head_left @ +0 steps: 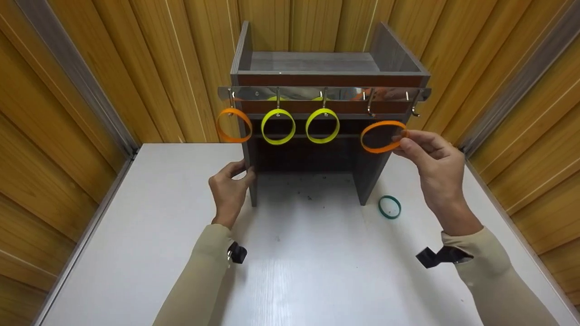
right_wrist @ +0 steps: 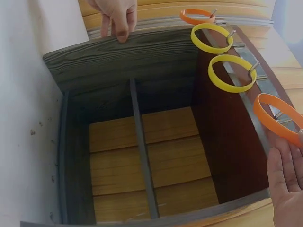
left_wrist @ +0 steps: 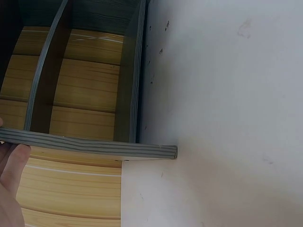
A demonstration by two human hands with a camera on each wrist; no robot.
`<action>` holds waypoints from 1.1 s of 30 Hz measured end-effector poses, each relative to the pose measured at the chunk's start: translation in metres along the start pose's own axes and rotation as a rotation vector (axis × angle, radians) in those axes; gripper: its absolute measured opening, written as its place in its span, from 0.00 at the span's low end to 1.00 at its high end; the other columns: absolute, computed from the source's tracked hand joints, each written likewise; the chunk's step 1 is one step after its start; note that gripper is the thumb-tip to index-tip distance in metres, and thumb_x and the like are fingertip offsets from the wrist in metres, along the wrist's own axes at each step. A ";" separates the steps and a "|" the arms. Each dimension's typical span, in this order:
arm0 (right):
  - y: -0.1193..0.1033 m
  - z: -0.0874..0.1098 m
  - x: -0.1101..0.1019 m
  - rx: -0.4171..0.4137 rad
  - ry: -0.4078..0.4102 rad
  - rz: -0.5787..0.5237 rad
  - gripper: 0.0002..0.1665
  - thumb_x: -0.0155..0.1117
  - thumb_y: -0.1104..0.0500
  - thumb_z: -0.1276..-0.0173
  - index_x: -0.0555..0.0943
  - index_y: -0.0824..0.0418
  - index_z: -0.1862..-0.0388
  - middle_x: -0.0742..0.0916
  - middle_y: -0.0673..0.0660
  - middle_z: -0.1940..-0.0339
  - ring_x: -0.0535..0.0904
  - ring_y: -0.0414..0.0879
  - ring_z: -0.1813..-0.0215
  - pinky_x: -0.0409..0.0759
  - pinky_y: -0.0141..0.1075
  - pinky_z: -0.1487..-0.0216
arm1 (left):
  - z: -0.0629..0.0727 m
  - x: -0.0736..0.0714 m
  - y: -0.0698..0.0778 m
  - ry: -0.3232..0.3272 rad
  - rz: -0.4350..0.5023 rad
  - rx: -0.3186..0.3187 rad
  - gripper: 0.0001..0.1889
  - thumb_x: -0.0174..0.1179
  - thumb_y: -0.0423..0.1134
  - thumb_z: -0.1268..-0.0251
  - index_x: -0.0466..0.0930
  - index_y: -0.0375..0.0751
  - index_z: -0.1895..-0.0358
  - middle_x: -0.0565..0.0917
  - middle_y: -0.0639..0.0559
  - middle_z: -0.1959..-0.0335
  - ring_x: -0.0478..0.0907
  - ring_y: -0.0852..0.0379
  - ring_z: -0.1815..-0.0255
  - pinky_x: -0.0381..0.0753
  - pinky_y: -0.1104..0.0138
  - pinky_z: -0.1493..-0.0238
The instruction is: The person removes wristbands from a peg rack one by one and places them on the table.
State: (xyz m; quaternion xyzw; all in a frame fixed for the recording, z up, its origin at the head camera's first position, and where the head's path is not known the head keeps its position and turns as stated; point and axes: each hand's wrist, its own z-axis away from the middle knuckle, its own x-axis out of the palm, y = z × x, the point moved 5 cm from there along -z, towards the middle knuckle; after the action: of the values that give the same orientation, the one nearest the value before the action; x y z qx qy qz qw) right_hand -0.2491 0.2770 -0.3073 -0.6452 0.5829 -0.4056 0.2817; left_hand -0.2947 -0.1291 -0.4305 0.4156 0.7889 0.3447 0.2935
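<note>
My right hand (head_left: pixel 437 167) pinches an orange wristband (head_left: pixel 379 150) between thumb and fingers, just below the fourth hook of a metal hook rail (head_left: pixel 299 93). In the right wrist view a hook shows behind the held wristband (right_wrist: pixel 271 124); whether it passes through the loop I cannot tell. Another orange wristband (head_left: pixel 248 131) hangs on the leftmost hook, with a yellow wristband (head_left: pixel 278 143) and a second yellow wristband (head_left: pixel 322 142) on the two hooks beside it. My left hand (head_left: pixel 230 188) grips the left side panel of the grey wooden shelf (head_left: pixel 253 192) that carries the rail.
A green wristband (head_left: pixel 389 218) lies on the white table (head_left: pixel 308 271), right of the shelf's foot. The rightmost hook (head_left: pixel 415 111) holds nothing. Wood-patterned walls (head_left: pixel 181 68) stand behind and on both sides.
</note>
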 end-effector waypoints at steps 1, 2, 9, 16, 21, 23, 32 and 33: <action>0.001 0.001 -0.002 0.004 0.005 0.011 0.13 0.67 0.74 0.27 0.82 0.79 0.46 0.90 0.67 0.53 0.90 0.54 0.54 0.86 0.40 0.44 | 0.000 0.000 0.000 -0.001 -0.001 -0.005 0.09 0.74 0.25 0.40 0.92 0.32 0.56 0.92 0.44 0.61 0.91 0.48 0.57 0.90 0.53 0.53; 0.002 0.003 -0.005 0.007 0.011 0.024 0.14 0.67 0.75 0.27 0.82 0.79 0.46 0.90 0.67 0.53 0.90 0.54 0.54 0.86 0.40 0.44 | 0.000 0.000 0.001 -0.001 -0.002 -0.009 0.09 0.74 0.25 0.40 0.92 0.32 0.56 0.92 0.44 0.61 0.91 0.48 0.57 0.90 0.54 0.53; 0.012 0.011 -0.022 0.051 0.044 0.089 0.15 0.69 0.73 0.28 0.82 0.79 0.46 0.90 0.66 0.53 0.90 0.53 0.54 0.86 0.40 0.45 | 0.000 0.000 0.001 0.003 -0.014 -0.013 0.09 0.74 0.25 0.41 0.92 0.32 0.57 0.92 0.44 0.61 0.92 0.48 0.57 0.90 0.55 0.53; 0.021 0.017 -0.040 0.082 0.041 0.121 0.16 0.70 0.71 0.27 0.82 0.78 0.44 0.91 0.63 0.51 0.90 0.50 0.52 0.86 0.38 0.44 | 0.000 0.000 0.000 0.005 -0.015 -0.015 0.10 0.74 0.26 0.40 0.92 0.32 0.56 0.92 0.43 0.60 0.92 0.47 0.57 0.90 0.54 0.53; 0.029 0.020 -0.053 0.114 0.097 0.139 0.17 0.71 0.70 0.27 0.82 0.80 0.45 0.92 0.64 0.53 0.91 0.51 0.54 0.86 0.38 0.46 | 0.000 0.000 0.000 0.002 -0.019 -0.022 0.10 0.74 0.26 0.40 0.92 0.32 0.56 0.92 0.43 0.60 0.91 0.47 0.57 0.89 0.54 0.52; 0.032 0.022 -0.058 0.126 0.113 0.144 0.18 0.71 0.70 0.28 0.81 0.81 0.44 0.92 0.63 0.53 0.91 0.51 0.54 0.86 0.38 0.46 | 0.000 0.000 -0.001 -0.001 -0.018 -0.027 0.10 0.74 0.26 0.40 0.92 0.32 0.56 0.92 0.43 0.60 0.91 0.47 0.56 0.89 0.55 0.52; 0.048 0.027 -0.084 0.164 0.156 0.102 0.21 0.72 0.70 0.29 0.80 0.82 0.43 0.92 0.62 0.54 0.91 0.49 0.54 0.86 0.38 0.47 | 0.000 0.000 -0.001 -0.002 -0.014 -0.022 0.10 0.74 0.25 0.40 0.92 0.32 0.55 0.92 0.43 0.60 0.91 0.47 0.56 0.90 0.53 0.52; 0.050 0.027 -0.086 0.168 0.159 0.094 0.21 0.72 0.70 0.29 0.80 0.82 0.43 0.92 0.62 0.54 0.91 0.49 0.54 0.86 0.38 0.47 | 0.000 0.000 0.000 0.000 -0.014 -0.017 0.10 0.74 0.25 0.40 0.92 0.31 0.55 0.92 0.43 0.60 0.91 0.47 0.56 0.89 0.52 0.52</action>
State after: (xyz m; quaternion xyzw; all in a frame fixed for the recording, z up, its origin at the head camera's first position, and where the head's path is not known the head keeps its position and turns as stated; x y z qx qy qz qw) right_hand -0.2512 0.3505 -0.3799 -0.5571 0.5971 -0.4892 0.3063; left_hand -0.2949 -0.1294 -0.4308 0.4075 0.7888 0.3494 0.2995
